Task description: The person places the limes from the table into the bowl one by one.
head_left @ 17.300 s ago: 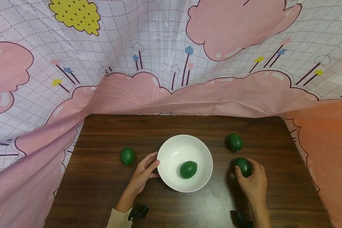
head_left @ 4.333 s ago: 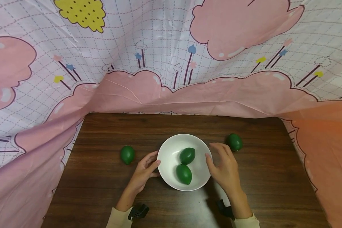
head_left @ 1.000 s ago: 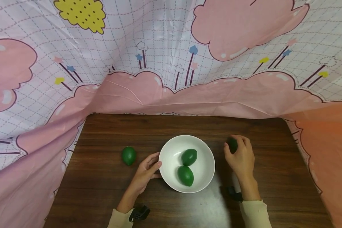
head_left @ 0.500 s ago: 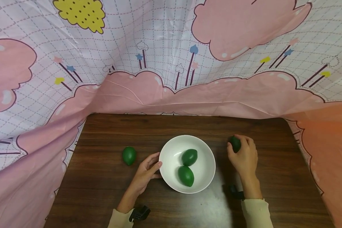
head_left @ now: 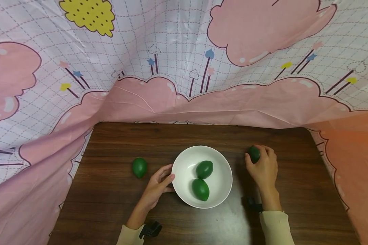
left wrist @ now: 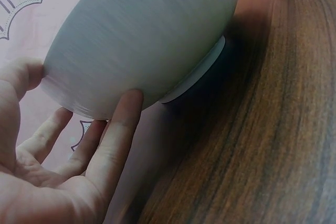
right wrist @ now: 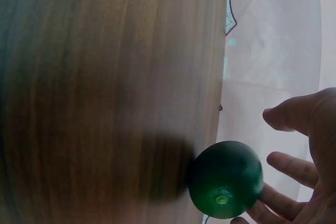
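My left hand [head_left: 154, 189] holds a white bowl [head_left: 218, 185] by its left side, thumb at the rim. In the left wrist view, fingertips support the bowl's outer wall [left wrist: 152, 30]. Two green limes [head_left: 204, 169] lie inside, one in front of the other. At the right of the table, my right hand [head_left: 264, 170] is around another lime [head_left: 254, 153]. The right wrist view shows that lime [right wrist: 226, 179] against the tabletop, some fingers at its side and the thumb [right wrist: 286, 116] apart from it.
One more lime [head_left: 139, 167] sits on the dark wooden table [head_left: 110, 204], left of the bowl. Behind the table's far edge hangs a patterned pink and white cloth [head_left: 184, 112].
Earlier the bowl held one lime and my right hand gripped another; now two are inside. My right hand has since gone from the bowl to the far-right lime, lately shifting slightly right.
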A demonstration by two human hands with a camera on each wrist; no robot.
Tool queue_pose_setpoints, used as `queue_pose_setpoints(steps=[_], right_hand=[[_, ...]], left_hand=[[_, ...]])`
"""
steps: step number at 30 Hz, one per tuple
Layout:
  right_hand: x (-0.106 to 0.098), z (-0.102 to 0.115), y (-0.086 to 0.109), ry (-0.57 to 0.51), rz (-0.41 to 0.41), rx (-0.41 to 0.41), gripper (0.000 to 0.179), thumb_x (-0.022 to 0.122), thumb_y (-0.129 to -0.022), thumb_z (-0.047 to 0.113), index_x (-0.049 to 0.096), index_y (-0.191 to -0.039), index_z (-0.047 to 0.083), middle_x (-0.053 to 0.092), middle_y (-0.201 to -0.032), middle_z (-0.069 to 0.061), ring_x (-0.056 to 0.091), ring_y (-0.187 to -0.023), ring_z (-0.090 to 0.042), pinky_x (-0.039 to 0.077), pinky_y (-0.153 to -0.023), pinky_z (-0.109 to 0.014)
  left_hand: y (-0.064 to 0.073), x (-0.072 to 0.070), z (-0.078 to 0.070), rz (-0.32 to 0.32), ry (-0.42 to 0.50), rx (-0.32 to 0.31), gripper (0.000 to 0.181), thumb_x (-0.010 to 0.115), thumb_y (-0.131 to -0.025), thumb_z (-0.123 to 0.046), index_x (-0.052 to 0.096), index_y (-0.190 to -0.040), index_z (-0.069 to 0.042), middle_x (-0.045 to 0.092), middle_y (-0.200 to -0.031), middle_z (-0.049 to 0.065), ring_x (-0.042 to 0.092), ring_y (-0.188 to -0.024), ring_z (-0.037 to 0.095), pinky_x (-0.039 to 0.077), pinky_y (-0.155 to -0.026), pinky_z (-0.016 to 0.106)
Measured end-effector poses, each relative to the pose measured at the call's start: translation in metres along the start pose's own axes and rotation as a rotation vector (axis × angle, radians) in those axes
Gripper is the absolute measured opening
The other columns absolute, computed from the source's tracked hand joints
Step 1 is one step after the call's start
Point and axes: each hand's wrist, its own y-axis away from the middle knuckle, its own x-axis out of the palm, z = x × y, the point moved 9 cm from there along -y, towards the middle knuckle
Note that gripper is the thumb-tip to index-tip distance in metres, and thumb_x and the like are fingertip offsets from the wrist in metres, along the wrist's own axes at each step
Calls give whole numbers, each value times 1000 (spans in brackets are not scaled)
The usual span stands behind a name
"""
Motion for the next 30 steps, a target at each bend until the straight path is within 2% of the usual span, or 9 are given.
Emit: queue_pose_setpoints(steps=[7, 16, 30], right_hand=[[3, -12, 0, 27, 34, 50, 49, 76, -92, 25, 65, -135, 5, 56, -139, -31, 54, -121, -55, 46, -92, -73], [7, -27, -2, 34, 61, 123, 54, 75, -94, 26, 60, -143, 9, 54, -143, -30, 54, -125, -51, 50, -87, -75], [10, -31, -2, -18, 56, 125, 55, 75, -93, 20, 59, -143, 5, 53, -142, -33, 54, -122, -53, 48, -92, -73]], left_hand=[[0, 1, -1, 1, -2, 3, 52, 64, -107, -20, 48, -156, -10, 51, -157, 24, 68, -117, 21, 67, -83, 42], [1, 1, 0, 4, 1, 7, 52, 64, -107, -20, 49, -155, -10, 51, -156, 24, 68, -115, 19, 66, -83, 42], [0, 0, 1, -9, 0, -2, 52, 65, -107, -21, 49, -155, -12, 52, -156, 23, 69, -114, 19, 67, -83, 42]])
